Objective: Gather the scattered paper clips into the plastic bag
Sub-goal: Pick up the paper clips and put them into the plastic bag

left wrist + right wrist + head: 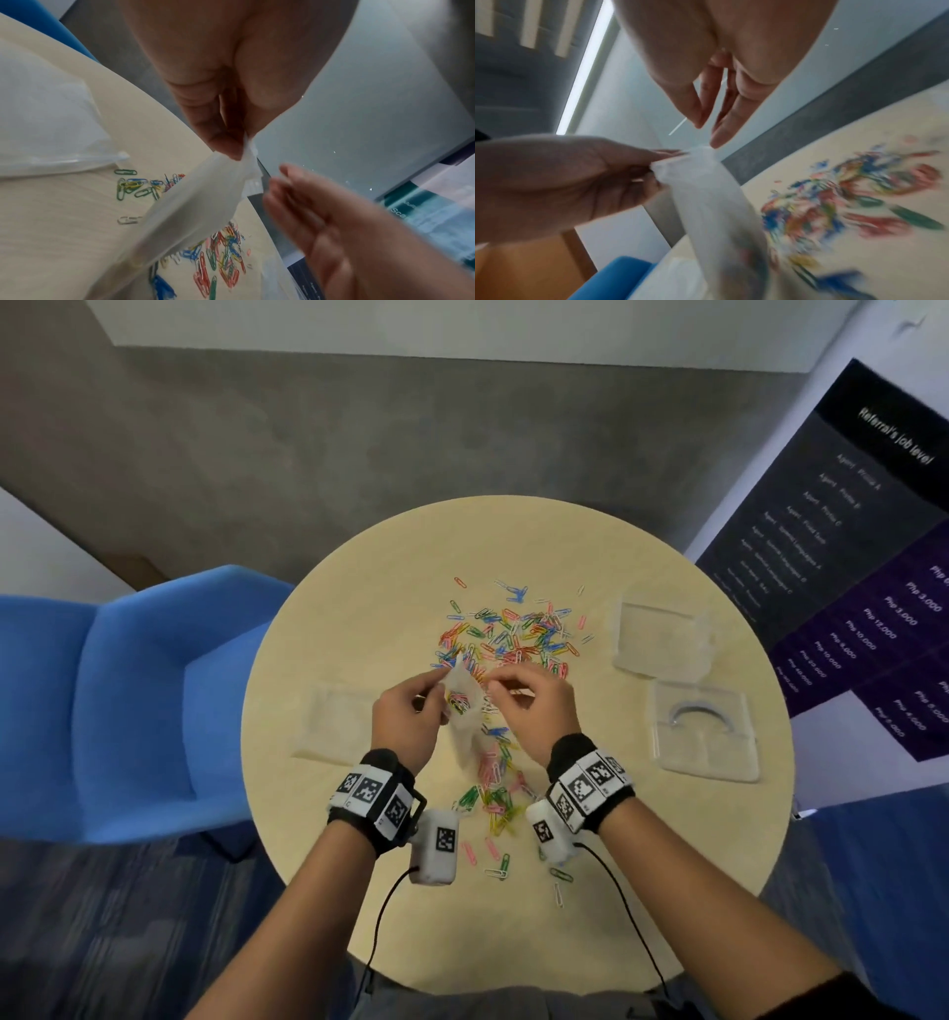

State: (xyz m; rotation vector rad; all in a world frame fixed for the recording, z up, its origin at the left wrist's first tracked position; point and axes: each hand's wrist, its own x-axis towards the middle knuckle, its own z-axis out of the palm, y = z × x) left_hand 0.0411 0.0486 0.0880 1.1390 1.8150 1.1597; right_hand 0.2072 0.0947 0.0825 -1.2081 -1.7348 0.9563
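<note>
Centrally, on a round pale table (359, 618): a translucent plastic bag (464, 711), held upright off the surface, a few coloured clips visible inside.

Left hand (408, 716): thumb and fingers pinch the bag's top edge on its 9 o'clock side; in the left wrist view the fingertips (226, 146) close tightly on the film.

Right hand (531, 706): at the bag's mouth on its 3 o'clock side, fingers extended and slightly parted. One fingertip (716, 140) is at the bag's rim; whether it holds a clip cannot be told through the blur.

Paper clips (513, 629): dense multicoloured pile at 12 o'clock from the hands, a second loose trail (493, 793) at 6 o'clock between the wrists.

Other clear bags: one flat at 9 o'clock (334, 726), two at 3 o'clock (662, 634) near the table's rim.

Bare tabletop lies toward 11 o'clock and along the near edge. Blue chair (144, 690) stands just beyond the 9 o'clock rim; a dark banner (847, 546) stands past 2 o'clock.
</note>
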